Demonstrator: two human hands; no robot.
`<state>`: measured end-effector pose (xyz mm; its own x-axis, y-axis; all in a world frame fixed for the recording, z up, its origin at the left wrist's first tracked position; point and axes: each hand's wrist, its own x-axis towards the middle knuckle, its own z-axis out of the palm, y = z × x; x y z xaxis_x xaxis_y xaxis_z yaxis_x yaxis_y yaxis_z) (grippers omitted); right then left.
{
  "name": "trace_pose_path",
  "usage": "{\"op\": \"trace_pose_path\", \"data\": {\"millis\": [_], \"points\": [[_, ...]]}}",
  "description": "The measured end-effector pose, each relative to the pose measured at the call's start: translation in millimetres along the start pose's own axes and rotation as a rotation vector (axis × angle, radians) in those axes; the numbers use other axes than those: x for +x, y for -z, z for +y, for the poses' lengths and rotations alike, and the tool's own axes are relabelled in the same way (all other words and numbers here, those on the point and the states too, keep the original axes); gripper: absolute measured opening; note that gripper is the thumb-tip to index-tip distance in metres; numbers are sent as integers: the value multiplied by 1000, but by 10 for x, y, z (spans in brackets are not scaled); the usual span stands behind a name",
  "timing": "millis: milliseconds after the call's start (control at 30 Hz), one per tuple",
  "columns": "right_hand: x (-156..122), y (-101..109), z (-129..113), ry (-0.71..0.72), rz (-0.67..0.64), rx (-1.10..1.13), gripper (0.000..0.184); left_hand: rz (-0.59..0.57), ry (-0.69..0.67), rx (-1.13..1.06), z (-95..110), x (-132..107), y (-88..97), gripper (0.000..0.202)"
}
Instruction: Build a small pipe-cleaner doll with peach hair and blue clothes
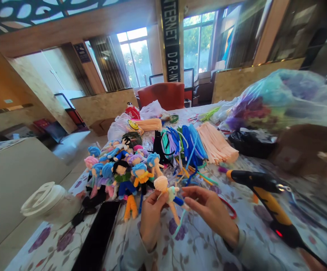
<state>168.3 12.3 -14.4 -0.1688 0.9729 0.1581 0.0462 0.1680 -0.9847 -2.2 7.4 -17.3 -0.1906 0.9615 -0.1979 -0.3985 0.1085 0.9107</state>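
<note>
— How are the person's hands set?

— Both forearms come up from the near edge of the table (205, 250). The left hand (150, 218) is curled, gripping the small doll (169, 192) from behind. The right hand (212, 210) lies palm inward, its fingertips pinched at the doll's blue arm.

— So where is the doll?

— Upright between the two hands, above the flowered cloth, with a pale green strand hanging below it.

— Any room around?

— Finished dolls (121, 173) crowd just behind, a phone (98, 237) lies to the left and a glue gun (265, 192) stands to the right. The cloth under the wrists is bare.
</note>
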Motion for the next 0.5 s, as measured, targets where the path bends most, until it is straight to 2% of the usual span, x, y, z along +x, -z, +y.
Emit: {"op": "trace_pose_path", "data": {"millis": [67, 167, 400, 500], "points": [[35, 82, 23, 59, 81, 51, 11, 10, 2, -3, 10, -9, -4, 25], [56, 174, 76, 109, 163, 90, 16, 16, 6, 2, 22, -20, -7, 23], [45, 271, 15, 41, 190, 93, 19, 18, -23, -13, 49, 3, 3, 22], [81, 354, 13, 2, 222, 75, 28, 22, -29, -5, 57, 10, 13, 21]]}}
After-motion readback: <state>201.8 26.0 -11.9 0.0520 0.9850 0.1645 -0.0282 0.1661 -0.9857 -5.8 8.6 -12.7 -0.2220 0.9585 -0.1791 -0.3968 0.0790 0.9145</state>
